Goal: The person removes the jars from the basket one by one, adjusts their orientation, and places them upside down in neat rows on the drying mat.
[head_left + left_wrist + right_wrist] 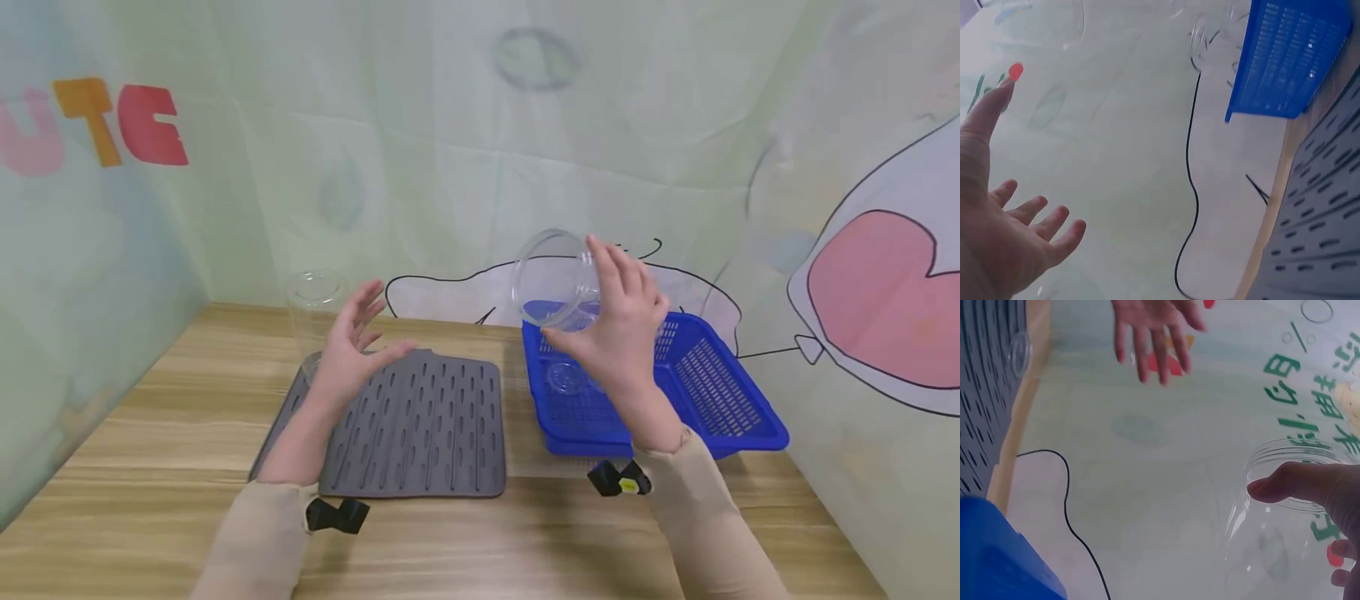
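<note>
Jar (pixel 561 282) (in right hand (pixel 624 327)) hangs above woodgrain table (pixel 465 546), printed backdrop (pixel 435 200) behind.

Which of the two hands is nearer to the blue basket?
Right. The right hand, holding a clear jar, overlaps the basket in the head view, raised above its rim; the left hand is farther off, to the basket's left, by the mat.

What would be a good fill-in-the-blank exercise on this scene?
The right hand holds a clear cylindrical jar; the left hand holds ____.
In the head view, the blue rectangular plastic basket stands to the ____ of the grey rectangular slotted mat.
On the pale printed backdrop, the orange letter is ____.
Missing words: nothing; right; T.
</note>
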A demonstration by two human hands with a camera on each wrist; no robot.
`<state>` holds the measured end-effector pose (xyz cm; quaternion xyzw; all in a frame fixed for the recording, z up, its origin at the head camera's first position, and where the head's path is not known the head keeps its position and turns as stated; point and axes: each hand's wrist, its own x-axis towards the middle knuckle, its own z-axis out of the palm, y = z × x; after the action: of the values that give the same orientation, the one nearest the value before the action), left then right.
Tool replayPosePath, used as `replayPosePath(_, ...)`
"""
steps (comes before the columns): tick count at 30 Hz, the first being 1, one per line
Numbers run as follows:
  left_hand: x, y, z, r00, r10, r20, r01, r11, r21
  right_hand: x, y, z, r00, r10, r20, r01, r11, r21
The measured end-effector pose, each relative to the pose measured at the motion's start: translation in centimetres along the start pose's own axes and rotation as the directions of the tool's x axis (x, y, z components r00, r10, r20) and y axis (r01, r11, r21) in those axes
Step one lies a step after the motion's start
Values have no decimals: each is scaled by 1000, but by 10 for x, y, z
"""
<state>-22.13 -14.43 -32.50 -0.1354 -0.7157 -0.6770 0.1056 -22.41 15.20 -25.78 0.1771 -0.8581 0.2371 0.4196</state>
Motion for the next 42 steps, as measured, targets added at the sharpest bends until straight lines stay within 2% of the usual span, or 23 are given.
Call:
replayPosePath(5, 8, 5, 24, 995, 37, 93, -39, 999, 16, -13, -16, 16, 991, -129, 15, 130, 988, -79)
replayPosePath(9, 13, 8, 42, 982, 60, 179, -65, 998, 20, -22, -27, 28, 981, -193, 38, 196, 970, -142)
replayPosePath(13, 15, 10, 53, 965, 44, 258, -50, 999, 16, -29, -34, 40, 969, -238, 59, 245, 947, -206)
replayPosePath(17, 16, 7, 58, 954, 18, 299, -28, 999, 28, -35, -38, 49, 959, -272, 75, 283, 926, -251)
replayPosePath(23, 17, 0, 61, 955, -19, 297, 24, 1000, -12, -41, -39, 58, 953, -286, 99, 302, 907, -293)
replayPosePath(27, 15, -3, 62, 961, -46, 274, 59, 998, -38, -42, -41, 60, 949, -290, 125, 316, 895, -316)
replayPosePath(32, 14, -5, 61, 969, -72, 235, 81, 996, -30, -44, -43, 63, 942, -291, 165, 330, 888, -319)
replayPosePath(38, 14, -6, 60, 976, -55, 211, 67, 997, -50, -43, -41, 63, 936, -284, 207, 333, 905, -264)
replayPosePath(42, 15, -8, 57, 980, -42, 196, 53, 997, -52, -40, -36, 57, 937, -301, 177, 331, 928, -170)
